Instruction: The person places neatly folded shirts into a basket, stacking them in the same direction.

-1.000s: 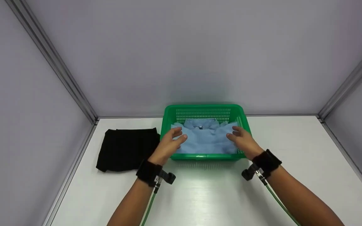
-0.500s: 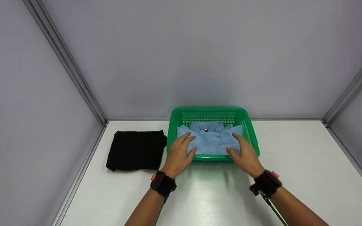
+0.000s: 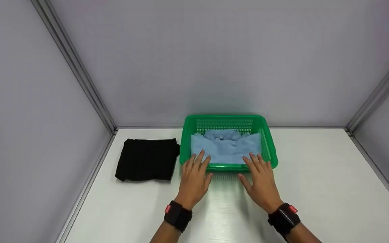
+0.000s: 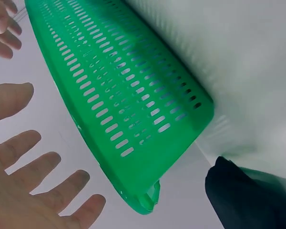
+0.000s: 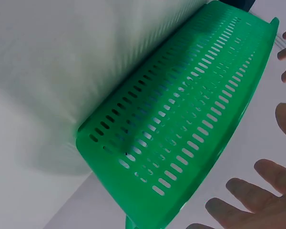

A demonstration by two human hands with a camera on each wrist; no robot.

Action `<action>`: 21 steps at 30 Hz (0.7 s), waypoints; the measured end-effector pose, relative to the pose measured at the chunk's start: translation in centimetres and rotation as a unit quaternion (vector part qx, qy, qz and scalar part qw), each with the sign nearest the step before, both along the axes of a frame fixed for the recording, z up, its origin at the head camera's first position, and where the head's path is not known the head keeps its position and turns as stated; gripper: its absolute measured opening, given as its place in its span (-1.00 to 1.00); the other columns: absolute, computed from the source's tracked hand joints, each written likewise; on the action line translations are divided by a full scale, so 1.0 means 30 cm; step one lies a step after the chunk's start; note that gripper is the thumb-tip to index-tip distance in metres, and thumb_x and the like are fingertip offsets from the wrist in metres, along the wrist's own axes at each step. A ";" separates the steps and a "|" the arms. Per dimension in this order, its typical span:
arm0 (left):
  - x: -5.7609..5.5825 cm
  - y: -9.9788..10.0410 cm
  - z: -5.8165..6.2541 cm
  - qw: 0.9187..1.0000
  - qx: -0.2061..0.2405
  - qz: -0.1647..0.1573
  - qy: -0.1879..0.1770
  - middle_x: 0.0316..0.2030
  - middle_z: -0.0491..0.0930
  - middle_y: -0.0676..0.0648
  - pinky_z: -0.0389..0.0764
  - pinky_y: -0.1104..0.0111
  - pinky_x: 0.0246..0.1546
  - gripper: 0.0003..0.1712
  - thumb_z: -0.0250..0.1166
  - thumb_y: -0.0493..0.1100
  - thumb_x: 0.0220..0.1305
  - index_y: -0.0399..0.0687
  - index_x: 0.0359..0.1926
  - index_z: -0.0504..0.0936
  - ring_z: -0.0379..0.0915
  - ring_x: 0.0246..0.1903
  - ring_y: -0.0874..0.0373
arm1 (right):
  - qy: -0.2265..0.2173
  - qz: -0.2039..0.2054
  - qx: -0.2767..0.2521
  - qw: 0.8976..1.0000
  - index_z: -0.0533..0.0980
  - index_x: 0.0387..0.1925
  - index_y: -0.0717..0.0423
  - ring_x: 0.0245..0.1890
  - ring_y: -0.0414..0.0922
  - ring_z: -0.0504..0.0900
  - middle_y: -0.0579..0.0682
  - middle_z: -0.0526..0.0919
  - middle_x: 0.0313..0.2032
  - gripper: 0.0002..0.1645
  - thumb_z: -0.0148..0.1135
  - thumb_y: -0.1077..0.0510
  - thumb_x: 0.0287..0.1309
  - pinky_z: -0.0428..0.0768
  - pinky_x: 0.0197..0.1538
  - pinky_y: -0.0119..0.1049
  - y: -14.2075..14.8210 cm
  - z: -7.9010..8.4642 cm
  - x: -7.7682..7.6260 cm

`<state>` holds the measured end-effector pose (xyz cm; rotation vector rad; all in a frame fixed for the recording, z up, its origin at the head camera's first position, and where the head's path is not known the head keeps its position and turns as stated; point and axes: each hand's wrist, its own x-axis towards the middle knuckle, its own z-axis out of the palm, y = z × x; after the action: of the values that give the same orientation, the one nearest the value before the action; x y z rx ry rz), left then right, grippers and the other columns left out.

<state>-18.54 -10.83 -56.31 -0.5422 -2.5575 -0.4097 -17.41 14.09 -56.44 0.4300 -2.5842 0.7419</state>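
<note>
A light blue collared shirt [image 3: 228,148], folded, lies inside a green plastic basket [image 3: 228,167] with slotted walls. My left hand [image 3: 193,184] hovers over the basket's front left edge, fingers spread and holding nothing. Over the front right edge is my right hand [image 3: 262,185], its fingers also straight and spread. In the left wrist view the left hand [image 4: 28,186] stands apart from the basket's front wall [image 4: 109,95]. The right wrist view likewise shows a gap between the right hand [image 5: 257,200] and the basket [image 5: 171,109].
Left of the basket, a folded black cloth [image 3: 147,160] lies on the white table [image 3: 316,175], close to the basket's side. Grey panels [image 3: 228,60] stand behind and at both sides, joined by metal posts [image 3: 76,64].
Both hands have drawn back toward me from above the shirt to the basket's front edge, palms turning down and fingers straightening. Shirt and basket keep their places; the head view has shifted slightly.
</note>
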 end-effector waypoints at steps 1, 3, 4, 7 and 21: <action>0.012 -0.001 -0.006 1.000 -0.003 0.004 0.000 0.52 0.39 -0.17 0.48 -0.12 0.36 -0.34 0.40 0.02 0.44 -0.02 0.46 0.48 0.36 0.46 -0.23 | 0.003 -0.002 0.005 1.000 0.41 0.48 0.21 0.54 0.42 0.27 0.33 0.39 0.50 -0.21 0.44 0.05 0.33 0.10 0.49 0.56 -0.005 -0.003 0.011; 0.036 -0.004 -0.017 1.000 -0.002 0.009 -0.004 0.54 0.37 -0.17 0.47 -0.14 0.37 -0.32 0.41 0.03 0.43 -0.02 0.47 0.48 0.33 0.48 -0.25 | 0.004 -0.007 0.012 1.000 0.41 0.49 0.17 0.55 0.41 0.25 0.31 0.38 0.51 -0.19 0.46 0.02 0.31 0.08 0.49 0.56 -0.014 -0.007 0.032; 0.048 -0.004 -0.022 1.000 0.003 0.009 -0.008 0.54 0.36 -0.17 0.46 -0.16 0.37 -0.32 0.42 0.03 0.42 -0.02 0.47 0.48 0.32 0.48 -0.26 | 0.003 -0.009 0.014 1.000 0.41 0.49 0.16 0.55 0.41 0.24 0.31 0.38 0.52 -0.18 0.46 0.01 0.30 0.07 0.49 0.57 -0.017 -0.008 0.043; 0.082 -0.006 -0.030 1.000 0.010 0.012 -0.028 0.56 0.33 -0.16 0.42 -0.21 0.39 -0.31 0.41 0.04 0.42 0.00 0.48 0.48 0.27 0.51 -0.27 | -0.010 -0.018 0.014 1.000 0.40 0.51 0.12 0.58 0.39 0.20 0.28 0.36 0.53 -0.16 0.47 -0.02 0.29 0.02 0.49 0.58 -0.023 -0.007 0.074; 0.215 -0.029 -0.058 0.996 0.003 0.037 -0.078 0.60 0.25 -0.19 0.32 -0.32 0.40 -0.29 0.44 0.07 0.38 0.03 0.46 0.49 0.20 0.54 -0.33 | -0.108 -0.050 -0.001 0.993 0.37 0.54 0.03 0.60 0.37 0.17 0.21 0.31 0.58 -0.14 0.42 -0.13 0.33 -0.01 0.45 0.63 -0.049 -0.020 0.228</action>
<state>-12.09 -11.70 -58.03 -0.4274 -2.7151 -0.4508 -10.57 12.62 -57.03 0.2276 -2.7821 0.7942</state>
